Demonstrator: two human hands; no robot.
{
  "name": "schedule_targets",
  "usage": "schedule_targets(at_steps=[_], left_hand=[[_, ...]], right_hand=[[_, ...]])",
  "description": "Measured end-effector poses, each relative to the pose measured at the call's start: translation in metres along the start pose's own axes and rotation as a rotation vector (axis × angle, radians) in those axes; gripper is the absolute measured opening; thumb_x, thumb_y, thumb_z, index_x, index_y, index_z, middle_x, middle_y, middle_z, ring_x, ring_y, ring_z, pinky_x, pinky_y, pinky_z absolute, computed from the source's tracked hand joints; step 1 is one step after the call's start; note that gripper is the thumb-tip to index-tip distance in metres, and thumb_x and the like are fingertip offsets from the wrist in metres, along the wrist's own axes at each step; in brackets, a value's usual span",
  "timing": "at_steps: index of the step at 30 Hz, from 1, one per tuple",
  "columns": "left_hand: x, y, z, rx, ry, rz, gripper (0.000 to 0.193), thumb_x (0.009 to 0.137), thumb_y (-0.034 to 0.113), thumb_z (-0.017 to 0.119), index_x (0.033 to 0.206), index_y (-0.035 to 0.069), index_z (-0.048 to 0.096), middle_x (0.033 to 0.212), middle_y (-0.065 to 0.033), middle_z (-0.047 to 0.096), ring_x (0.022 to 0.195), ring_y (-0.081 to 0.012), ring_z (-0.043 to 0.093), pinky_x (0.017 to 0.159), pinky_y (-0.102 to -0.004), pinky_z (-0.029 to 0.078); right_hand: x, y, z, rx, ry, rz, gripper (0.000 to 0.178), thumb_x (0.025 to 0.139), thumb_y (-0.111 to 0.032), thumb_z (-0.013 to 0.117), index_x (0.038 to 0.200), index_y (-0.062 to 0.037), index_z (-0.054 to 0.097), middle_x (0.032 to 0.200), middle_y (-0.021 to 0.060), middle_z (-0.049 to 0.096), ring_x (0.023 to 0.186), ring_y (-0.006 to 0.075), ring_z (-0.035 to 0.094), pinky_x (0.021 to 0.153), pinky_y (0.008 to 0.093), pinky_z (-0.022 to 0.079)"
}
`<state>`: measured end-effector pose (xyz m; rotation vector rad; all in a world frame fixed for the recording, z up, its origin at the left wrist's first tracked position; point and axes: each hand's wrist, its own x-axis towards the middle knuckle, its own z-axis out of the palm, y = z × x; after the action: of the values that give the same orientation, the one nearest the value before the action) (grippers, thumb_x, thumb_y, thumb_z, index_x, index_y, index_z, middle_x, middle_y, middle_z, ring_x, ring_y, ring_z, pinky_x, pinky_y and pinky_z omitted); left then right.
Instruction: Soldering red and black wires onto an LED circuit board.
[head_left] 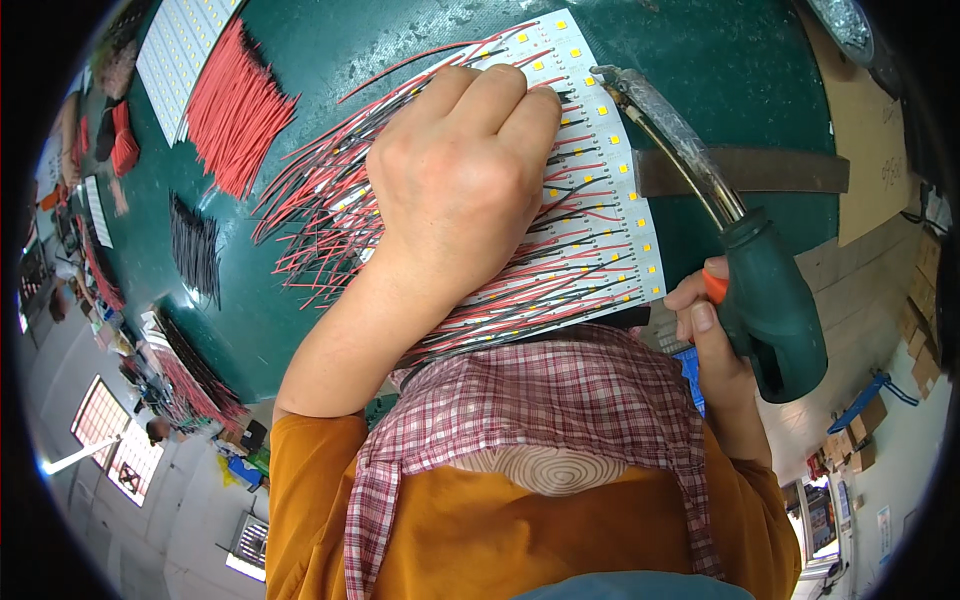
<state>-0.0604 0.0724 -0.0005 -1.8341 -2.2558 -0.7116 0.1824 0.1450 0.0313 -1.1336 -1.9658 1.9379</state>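
Observation:
My left hand (465, 175) rests as a closed fist on a white panel of LED strips (600, 200) with yellow chips, pressing on the red and black wires (320, 215) fanned out from it. My right hand (715, 345) grips the green handle of a soldering iron (765, 310). The iron's metal shaft reaches up and left, and its tip (605, 75) sits near the panel's upper right edge. The panel lies on a dark green table (380, 50).
A bundle of loose red wires (235, 105) and another white LED panel (180, 45) lie at the upper left. A small bundle of black wires (195, 245) is left of my arm. A brown strip (745, 170) and cardboard (865, 130) are at the right.

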Motion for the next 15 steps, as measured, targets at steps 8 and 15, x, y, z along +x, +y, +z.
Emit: schedule_targets(at_steps=[8,15], left_hand=[[0.015,-0.011,-0.003,-0.086,0.027,-0.083,0.011,0.072,-0.001,0.067,0.080,0.006,0.066,0.068,-0.0051,0.056,0.062,-0.0219,0.055,0.055,-0.0322,0.044],[0.008,-0.014,0.009,-0.012,0.074,-0.036,0.016,0.060,0.006,0.065,0.075,0.012,0.064,0.074,-0.0001,0.057,0.070,-0.0190,0.057,0.055,-0.0307,0.048]], right_hand=[[0.011,-0.007,0.007,-0.027,0.027,-0.011,0.009,0.085,0.001,0.055,0.092,-0.0014,0.061,0.085,0.0053,0.060,0.074,0.0123,0.057,0.061,0.0256,0.047],[0.014,-0.006,0.007,-0.142,0.027,-0.021,0.007,0.084,0.000,0.058,0.090,-0.0015,0.062,0.085,0.0077,0.062,0.075,0.0179,0.059,0.067,0.0287,0.048]])
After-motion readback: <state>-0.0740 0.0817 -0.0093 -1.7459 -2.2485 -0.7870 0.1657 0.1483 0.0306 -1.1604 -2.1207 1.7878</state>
